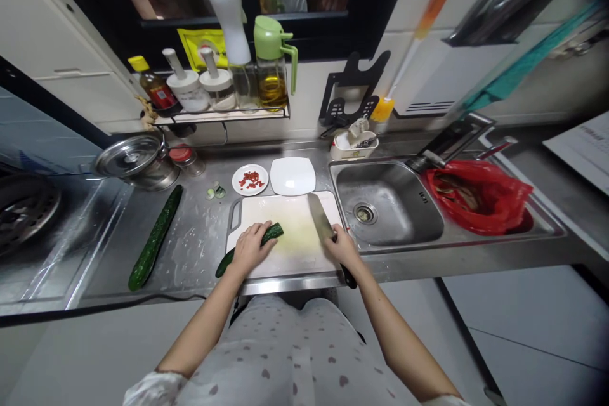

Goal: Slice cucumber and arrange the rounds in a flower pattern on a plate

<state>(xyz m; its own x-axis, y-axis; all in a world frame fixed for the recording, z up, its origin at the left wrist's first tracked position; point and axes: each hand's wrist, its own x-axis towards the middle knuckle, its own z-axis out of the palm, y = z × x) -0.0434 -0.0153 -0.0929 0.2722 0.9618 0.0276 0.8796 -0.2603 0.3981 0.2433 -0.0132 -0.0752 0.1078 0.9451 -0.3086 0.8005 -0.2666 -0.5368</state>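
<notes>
My left hand (252, 247) is wrapped over a dark green cucumber (273, 232), which lies slantwise on the white cutting board (295, 266). One end of it pokes out to the right of my fingers and the other sticks out past the board's left edge. In my right hand (343, 247) is a kitchen knife (320, 214), its broad blade pointing away from me over the right part of the board, apart from the cucumber. A pale wet patch marks the board between my hands.
Left of the board lies another whole cucumber (157, 238). Behind stand a plate of chopped red pieces (250, 191), a white square plate (293, 176) and small cucumber scraps (216, 192). To the right are the sink (394, 203) and a red plastic bag (504, 196). Bottles line a rack (223, 115).
</notes>
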